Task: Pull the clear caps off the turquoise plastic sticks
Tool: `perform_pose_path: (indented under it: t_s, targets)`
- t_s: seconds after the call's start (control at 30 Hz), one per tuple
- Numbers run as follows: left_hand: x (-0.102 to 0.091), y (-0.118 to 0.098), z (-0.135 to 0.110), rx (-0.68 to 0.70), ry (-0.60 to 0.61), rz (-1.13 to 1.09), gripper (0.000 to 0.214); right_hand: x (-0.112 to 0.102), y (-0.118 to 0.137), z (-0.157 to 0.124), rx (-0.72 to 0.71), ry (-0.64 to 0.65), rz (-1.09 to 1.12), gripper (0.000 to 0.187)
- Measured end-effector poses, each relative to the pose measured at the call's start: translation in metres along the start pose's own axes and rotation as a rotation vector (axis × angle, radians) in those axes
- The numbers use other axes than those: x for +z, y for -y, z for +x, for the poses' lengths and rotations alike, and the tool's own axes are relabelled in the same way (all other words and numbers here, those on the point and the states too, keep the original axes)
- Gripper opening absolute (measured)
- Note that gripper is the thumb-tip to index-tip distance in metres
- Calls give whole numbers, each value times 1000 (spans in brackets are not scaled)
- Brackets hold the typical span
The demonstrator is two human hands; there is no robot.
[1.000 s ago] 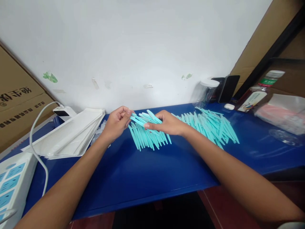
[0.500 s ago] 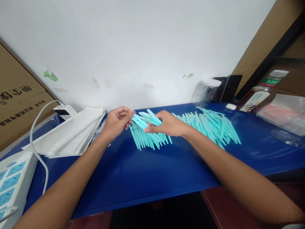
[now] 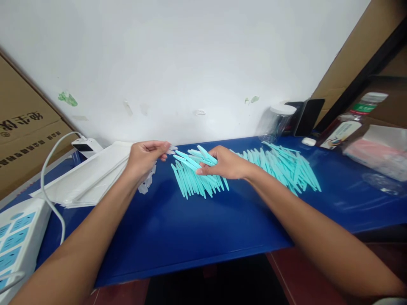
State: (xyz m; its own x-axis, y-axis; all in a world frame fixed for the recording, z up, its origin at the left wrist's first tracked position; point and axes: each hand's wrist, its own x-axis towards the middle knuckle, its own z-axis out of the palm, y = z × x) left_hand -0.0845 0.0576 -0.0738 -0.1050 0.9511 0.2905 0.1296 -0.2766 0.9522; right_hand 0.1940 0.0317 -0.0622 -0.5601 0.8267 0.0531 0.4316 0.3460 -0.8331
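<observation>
My right hand (image 3: 224, 163) is closed round several slim turquoise sticks (image 3: 187, 161) that look like eyebrow razors. Their narrow ends fan out toward my left hand. In the fingertips of my left hand (image 3: 148, 156) a small clear plastic cap (image 3: 172, 148) is pinched, just apart from the razor tips. Beneath the right hand, a row of the same turquoise razors (image 3: 182, 180) lies side by side on the blue table (image 3: 190, 237). Loose clear caps (image 3: 146, 183) lie below my left hand, partly hidden by its wrist.
A larger heap of razors (image 3: 286, 167) spreads to the right. White sleeves (image 3: 85, 178) and a power strip (image 3: 22, 237) with a cable are on the left. A clear jar (image 3: 275, 125), an earbud case (image 3: 308, 141) and a bottle (image 3: 346, 123) stand at the back right.
My left hand has moved left, away from the razors, with a clear cap between its fingers. My right hand has hardly moved and still holds its razors.
</observation>
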Motion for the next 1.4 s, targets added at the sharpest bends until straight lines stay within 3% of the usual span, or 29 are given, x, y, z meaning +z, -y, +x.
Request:
perform_pose_path:
  t_s: [0.07, 0.13, 0.2, 0.3, 0.37, 0.5, 0.6, 0.67, 0.8, 0.93, 1.03, 1.2, 1.4]
  targets:
    - [-17, 0, 10, 45, -110, 36, 40, -2, 1, -1, 19, 1, -13, 49]
    - [-34, -2, 18, 86, -145, 163, 39, -3, 1, -1, 42, -34, -27, 51]
    - [-49, -5, 22, 59, -25, 367, 38, -4, -1, 1, 65, -92, -41, 49]
    - [-63, -8, 24, 1, 344, 676, 35, -6, -9, 5, 93, -152, -50, 44]
    - [-69, -6, 25, 19, 499, 780, 35, -8, -14, 8, 100, -173, -53, 41]
    - [-81, 2, 31, 84, 532, 898, 35, -11, -21, 10, 97, -179, -33, 38]
    - [-85, 5, 35, 40, 508, 973, 32, -10, -23, 10, 113, -183, -25, 40]
    - [-81, 6, 33, 59, 444, 990, 28, -8, -22, 10, 144, -210, -38, 40]
    - [-48, 2, 19, 311, 296, 921, 25, -1, -18, 9, 233, -249, -58, 41]
    - [-7, -1, -5, 343, 405, 840, 29, 9, -9, 7, 260, -229, -80, 42]
    - [11, 0, -19, 382, 508, 813, 26, 17, -3, 5, 279, -194, -69, 42]
    - [20, 7, -27, 413, 597, 817, 24, 27, 0, 4, 339, -156, -102, 43]
    - [22, 7, -27, 411, 611, 860, 21, 31, 3, 2, 299, -110, -106, 42]
